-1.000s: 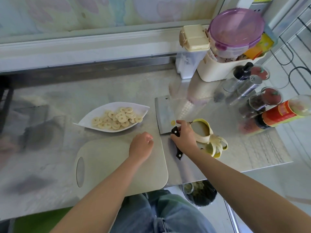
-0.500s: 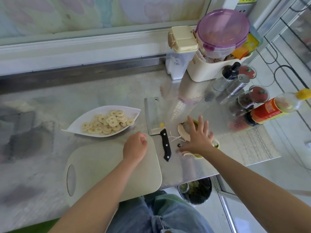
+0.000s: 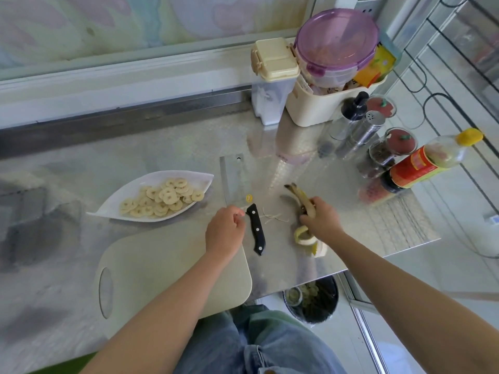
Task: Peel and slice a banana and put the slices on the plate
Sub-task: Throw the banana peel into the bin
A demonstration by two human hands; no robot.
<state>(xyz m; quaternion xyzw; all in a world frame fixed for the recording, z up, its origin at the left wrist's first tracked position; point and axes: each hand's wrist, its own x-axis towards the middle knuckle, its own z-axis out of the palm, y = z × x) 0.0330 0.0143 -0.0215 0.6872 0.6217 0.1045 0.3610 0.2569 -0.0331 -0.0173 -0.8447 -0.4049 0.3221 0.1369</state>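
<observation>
Right hand (image 3: 321, 221) grip closed round banana peel (image 3: 301, 197), left hand (image 3: 225, 233) fisted, empty, beside knife (image 3: 256, 228)

Two hands: one left hand (image 3: 225, 230), one right hand (image 3: 321, 220). One banana peel (image 3: 302, 234), held in the right fingers. One knife (image 3: 237, 184) just beside the left fingertips. One cutting board (image 3: 162, 265) under the left hand. A few peel strings (image 3: 272, 217) between both hands' fingers. One plate (image 3: 121, 195) beyond the left fingers, with roughly two dozen banana slices (image 3: 162, 199), too overlapped for an exact count. Well beyond the right fingers: one red-labelled bottle (image 3: 421, 160), two red-lidded jars (image 3: 399, 143), one metal shaker (image 3: 367, 128), one black-capped bottle (image 3: 351, 112), one purple-lidded tub (image 3: 334, 41), one cream basket (image 3: 310, 109), one cream-lidded container (image 3: 270, 87).
</observation>
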